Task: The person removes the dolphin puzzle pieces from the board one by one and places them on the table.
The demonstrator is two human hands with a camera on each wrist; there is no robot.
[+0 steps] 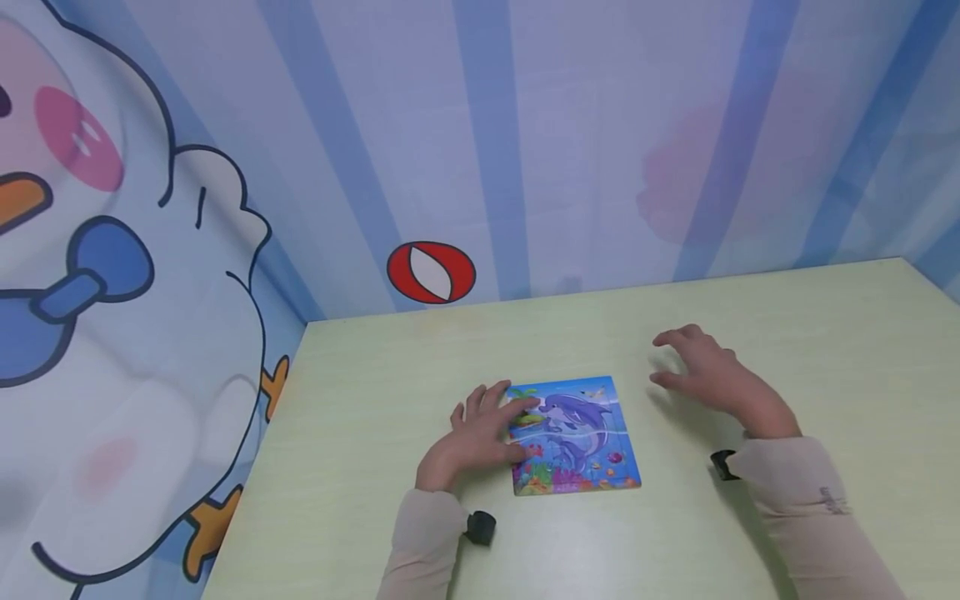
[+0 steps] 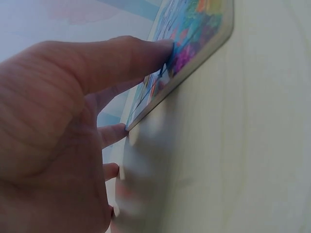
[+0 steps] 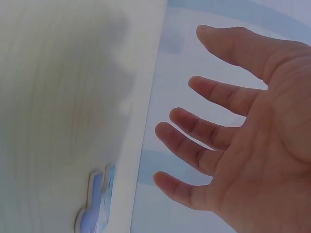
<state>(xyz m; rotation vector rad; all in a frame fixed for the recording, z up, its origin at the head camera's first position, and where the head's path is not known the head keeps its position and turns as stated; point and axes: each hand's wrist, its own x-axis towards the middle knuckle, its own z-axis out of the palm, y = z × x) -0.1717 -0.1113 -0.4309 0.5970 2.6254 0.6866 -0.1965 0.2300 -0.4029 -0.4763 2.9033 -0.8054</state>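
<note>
A square jigsaw puzzle [image 1: 573, 437] with purple dolphins and bright coral lies flat on the table, its pieces joined with fine seams. My left hand [image 1: 480, 437] rests at its left side, thumb and index finger stretched over the picture, the other fingers by the left edge. Close up in the left wrist view, the thumb [image 2: 146, 56] touches the picture near the board's pale edge. Off to the right, my right hand [image 1: 705, 375] hovers above the table with fingers spread and nothing in them. The right wrist view shows a blue-purple jigsaw piece [image 3: 99, 199] with a rounded knob, low down.
The pale wooden table [image 1: 375, 400] ends at the back against a blue-striped cloth wall [image 1: 585, 167]. A large cartoon bird [image 1: 172, 333] is printed on the left side, and a red and white ball [image 1: 431, 272] on the back wall.
</note>
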